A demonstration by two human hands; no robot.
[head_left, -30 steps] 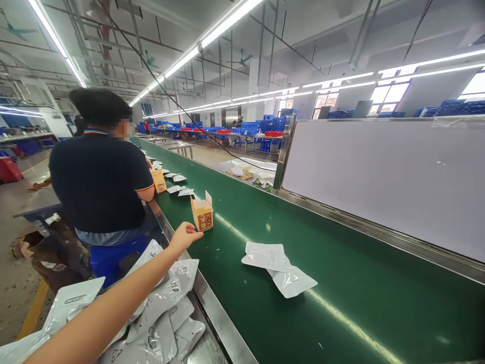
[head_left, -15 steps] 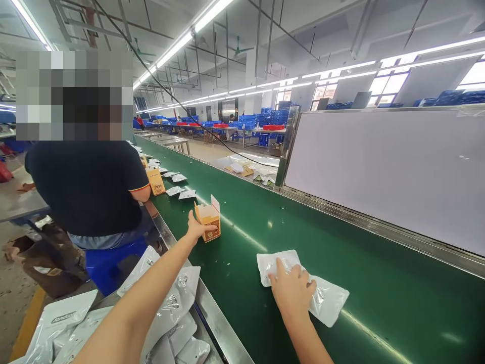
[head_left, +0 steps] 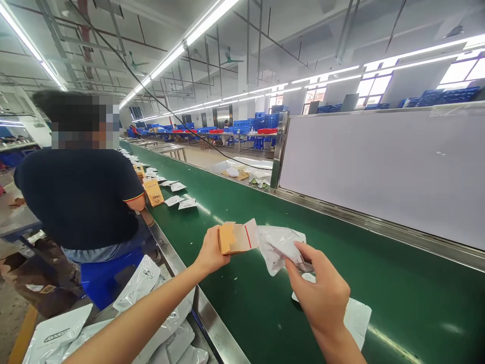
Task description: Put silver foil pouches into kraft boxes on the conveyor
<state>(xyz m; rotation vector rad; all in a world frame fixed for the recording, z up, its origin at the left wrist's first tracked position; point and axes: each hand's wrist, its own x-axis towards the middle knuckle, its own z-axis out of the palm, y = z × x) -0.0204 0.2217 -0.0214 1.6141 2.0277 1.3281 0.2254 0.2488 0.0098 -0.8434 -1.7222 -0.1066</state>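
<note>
My left hand point(head_left: 210, 253) grips a small orange cardboard box point(head_left: 235, 237), tipped on its side above the green conveyor belt point(head_left: 265, 313), its open white flap facing right. My right hand point(head_left: 322, 293) pinches a clear plastic pouch point(head_left: 282, 246) and holds its end at the box's opening. A second white pouch point(head_left: 354, 318) lies on the belt under my right hand, partly hidden by it.
A co-worker in a dark shirt point(head_left: 81, 197) sits on a blue stool at the belt's left. Another orange box point(head_left: 153, 192) and several pouches point(head_left: 182, 203) lie further up the belt. Many white pouches point(head_left: 144, 283) are heaped at lower left. A white panel point(head_left: 379, 167) lines the right side.
My left hand lifted the orange box off the belt and tipped it sideways. My right hand picked one pouch up from the belt and brought it to the box's opening.
</note>
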